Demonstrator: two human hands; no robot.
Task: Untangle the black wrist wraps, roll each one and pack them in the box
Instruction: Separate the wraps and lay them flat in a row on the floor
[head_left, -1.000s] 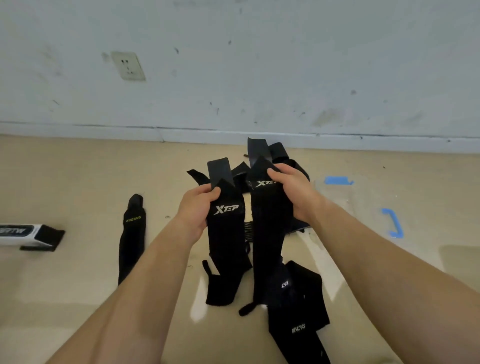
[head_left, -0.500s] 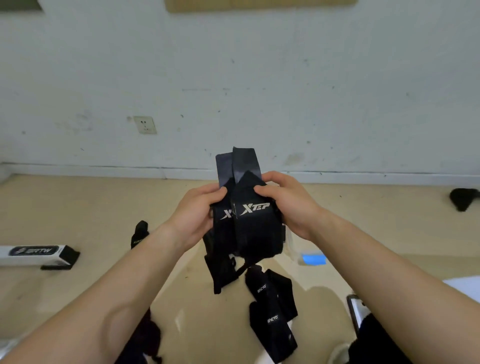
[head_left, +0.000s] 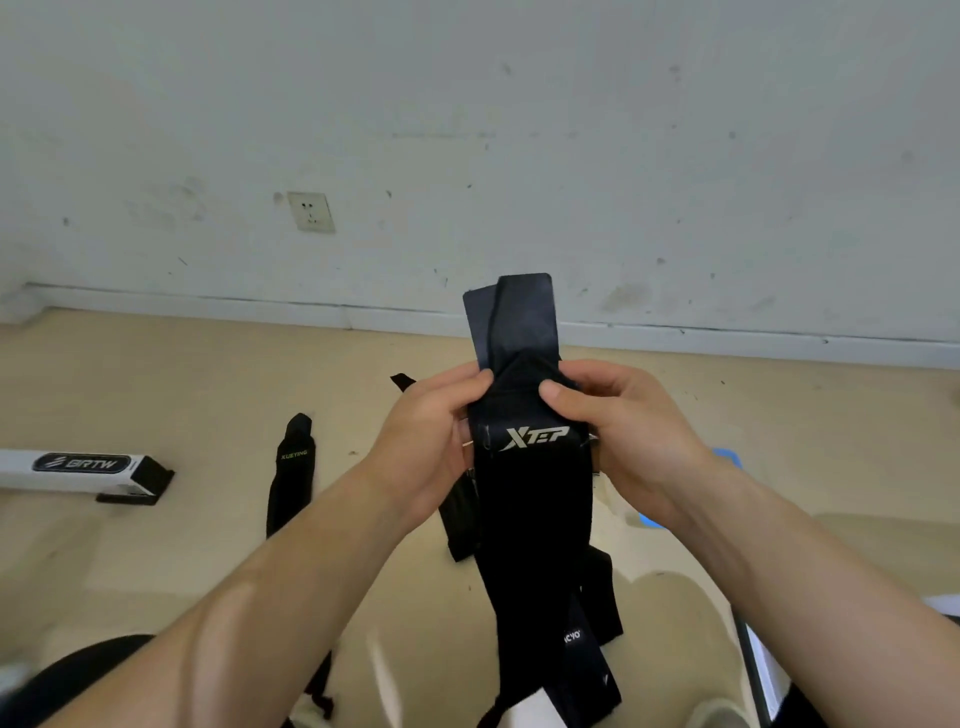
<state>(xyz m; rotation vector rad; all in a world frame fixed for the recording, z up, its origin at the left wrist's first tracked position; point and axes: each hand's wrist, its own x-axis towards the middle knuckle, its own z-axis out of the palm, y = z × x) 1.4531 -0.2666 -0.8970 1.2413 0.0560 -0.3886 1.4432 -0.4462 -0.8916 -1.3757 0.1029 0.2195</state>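
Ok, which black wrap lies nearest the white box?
The XUEYING wrap, alone on the floor beside the BRTW box; the XTEP one is held up.

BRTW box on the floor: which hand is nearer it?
Left. The left hand has its grip on the XTEP wraps, right of the box; the right hand grips them farther right.

matt black woven cloth wrist wraps (head_left: 530, 499) with a smoother tab end, above a glossy beige floor (head_left: 156, 374) and scuffed painted wall (head_left: 467, 130).
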